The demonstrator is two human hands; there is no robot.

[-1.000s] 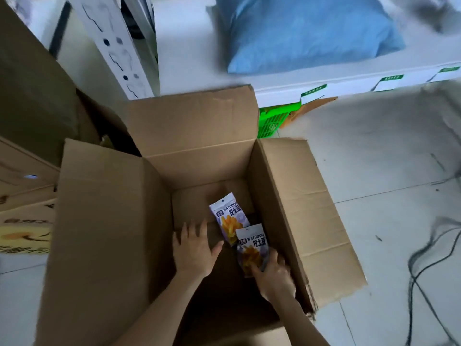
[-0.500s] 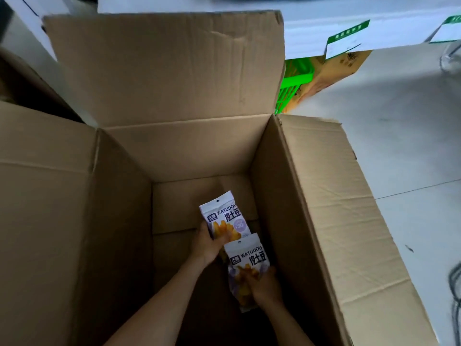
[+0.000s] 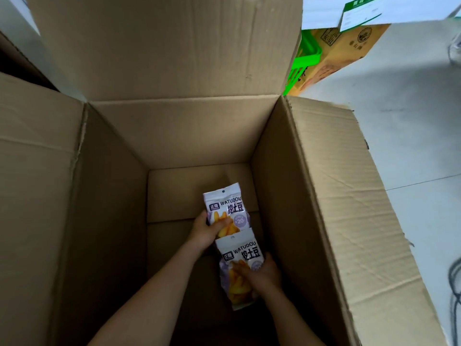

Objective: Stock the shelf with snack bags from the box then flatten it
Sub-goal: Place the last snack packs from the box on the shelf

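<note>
The left hand point(image 3: 204, 231) covers the lower left of the far snack bag point(image 3: 228, 208), the near snack bag point(image 3: 240, 253) overlaps its bottom edge, and the right hand point(image 3: 260, 273) hides the middle of the near snack bag. The box point(image 3: 174, 136) is cut off at the left and bottom edges. The shelf label point(image 3: 361, 15) print is too blurred to read.

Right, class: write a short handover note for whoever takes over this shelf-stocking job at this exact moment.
Hands: the left hand grips the far snack bag; the right hand grips the near snack bag.
Where: both bags are low inside the open box; no other bags show in it.
Done: both bags are in hand.
To do: lift them out, place them on the shelf, then flatten the box.
</note>
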